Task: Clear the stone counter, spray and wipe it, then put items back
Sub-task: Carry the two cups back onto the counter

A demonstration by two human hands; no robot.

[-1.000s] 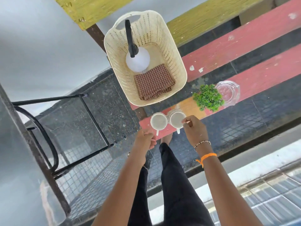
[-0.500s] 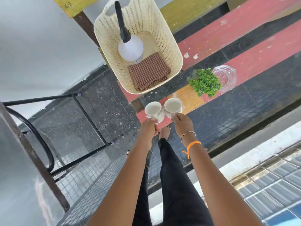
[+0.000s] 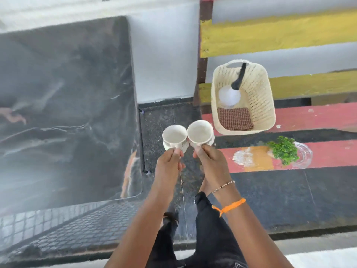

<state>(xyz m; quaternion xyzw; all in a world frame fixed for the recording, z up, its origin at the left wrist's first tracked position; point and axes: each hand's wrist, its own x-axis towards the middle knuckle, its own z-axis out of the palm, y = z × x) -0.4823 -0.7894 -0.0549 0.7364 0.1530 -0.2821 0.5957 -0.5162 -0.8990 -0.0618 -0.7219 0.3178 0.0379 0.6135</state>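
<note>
My left hand [image 3: 170, 161] grips the handle of a white cup [image 3: 174, 137], and my right hand [image 3: 209, 161] grips a second white cup [image 3: 200, 132]. Both cups are empty, upright and touching each other in the air above the dark floor, between the bench and the counter. The dark stone counter [image 3: 63, 105] fills the left of the view, its top bare and streaked. A cream plastic basket [image 3: 257, 97] on the red bench slat holds a white spray bottle [image 3: 229, 95] with a black trigger head and a folded checked cloth [image 3: 234, 118].
A small green plant [image 3: 284, 149] and a clear glass dish [image 3: 304, 155] sit on the red bench slat [image 3: 318, 117] at the right. Yellow slats [image 3: 270, 35] form the bench back. A black metal leg [image 3: 142, 140] runs along the counter's right edge.
Both hands lifted the two cups off the red bench slat and carried them left. My view turned from the bench toward the stone counter.
</note>
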